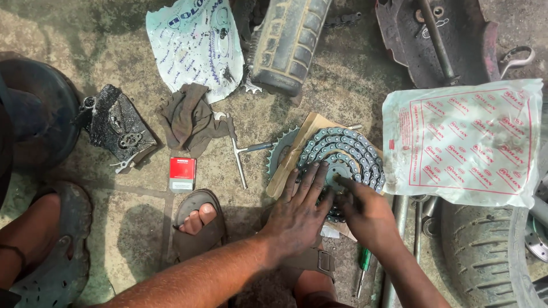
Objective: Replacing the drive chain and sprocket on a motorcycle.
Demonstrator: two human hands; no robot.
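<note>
**Me:** My left hand (298, 208) lies flat and spread on the coiled drive chain (342, 157), fingers splayed over the inner turns, gripping nothing. My right hand (365, 214) is beside it, fingertips pinched down on the coil's lower right turns; whether they actually hold a link I cannot tell.

**Helper:** Where does the chain sit?

**Me:** On a piece of brown cardboard (291, 165) on the concrete floor (142, 228), just ahead of my sandalled foot (197, 222). A toothed sprocket (278, 151) pokes out from under the cardboard's left edge, with a T-handled wrench (242, 157) just beside it.

**Helper:** What might go wrong?

**Me:** I'd judge the coil could spring loose if I lift my flat palm, since only that pressure seems to keep the turns together. Links sliding off the cardboard would pick up grit from the floor. My fingertips could also get nipped between the turns.

**Helper:** Anything else close by?

**Me:** A white printed plastic bag (462, 142) lies to the right, resting on a tyre (485, 251). A green-handled screwdriver (363, 265) lies under my right forearm, and a small red and white box (182, 174) and a rag (191, 120) sit well to the left.
</note>
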